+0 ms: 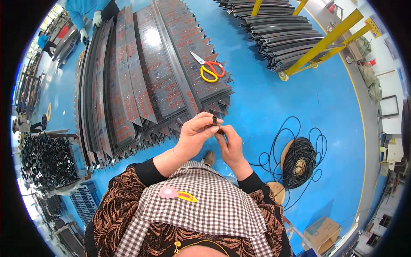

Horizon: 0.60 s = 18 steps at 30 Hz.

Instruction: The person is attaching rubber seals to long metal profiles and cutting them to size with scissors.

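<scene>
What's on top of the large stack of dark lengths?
Scissors with one red and one yellow handle lie on the stack, right of a long raised bar. Most of what lies underneath is covered; only some jagged ends show.

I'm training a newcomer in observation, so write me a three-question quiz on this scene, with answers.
1. True or false: the scissors have one red loop and one yellow loop.
2. The small piece pinched in the left hand is: (a) white, (b) dark, (c) yellow.
3. On which side of the right hand does the coil of black cord lie?

Key: 1. True. 2. b. 3. Its right.
</scene>
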### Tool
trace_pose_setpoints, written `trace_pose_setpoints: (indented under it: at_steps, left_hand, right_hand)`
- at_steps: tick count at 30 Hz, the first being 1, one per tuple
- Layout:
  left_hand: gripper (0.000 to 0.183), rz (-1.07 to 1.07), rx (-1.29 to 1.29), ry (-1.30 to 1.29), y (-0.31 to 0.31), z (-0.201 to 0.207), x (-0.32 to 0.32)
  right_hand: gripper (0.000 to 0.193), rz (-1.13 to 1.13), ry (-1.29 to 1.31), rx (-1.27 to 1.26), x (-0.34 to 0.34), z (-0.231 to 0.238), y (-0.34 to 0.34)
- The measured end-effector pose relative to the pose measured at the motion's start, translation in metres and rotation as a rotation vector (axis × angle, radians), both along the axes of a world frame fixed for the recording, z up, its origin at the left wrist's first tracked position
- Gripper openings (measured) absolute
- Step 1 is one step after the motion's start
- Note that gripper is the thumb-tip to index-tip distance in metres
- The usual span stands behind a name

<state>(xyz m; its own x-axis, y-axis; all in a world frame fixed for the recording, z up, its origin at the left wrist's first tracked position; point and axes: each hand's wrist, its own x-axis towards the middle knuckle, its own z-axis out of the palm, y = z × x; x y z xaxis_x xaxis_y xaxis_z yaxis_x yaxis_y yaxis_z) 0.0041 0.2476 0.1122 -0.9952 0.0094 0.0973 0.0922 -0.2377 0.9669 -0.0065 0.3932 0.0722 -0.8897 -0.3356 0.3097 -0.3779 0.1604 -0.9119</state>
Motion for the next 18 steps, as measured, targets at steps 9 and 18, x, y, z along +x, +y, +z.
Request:
trace_pose_setpoints:
  at_steps: [9, 18]
  left_hand:
    - [0.047, -0.091, -0.971, 0.126, -0.107, -0.04, -0.098]
    - [0.067, -0.491, -1.75, 0.559, -0.153, -0.122, -0.158]
  right_hand:
    - [0.021, -0.156, -0.481, 1.008, 0.079, -0.144, 0.132]
    - [0.02, -0.294, -0.756, 0.488, 0.074, -0.122, 0.018]
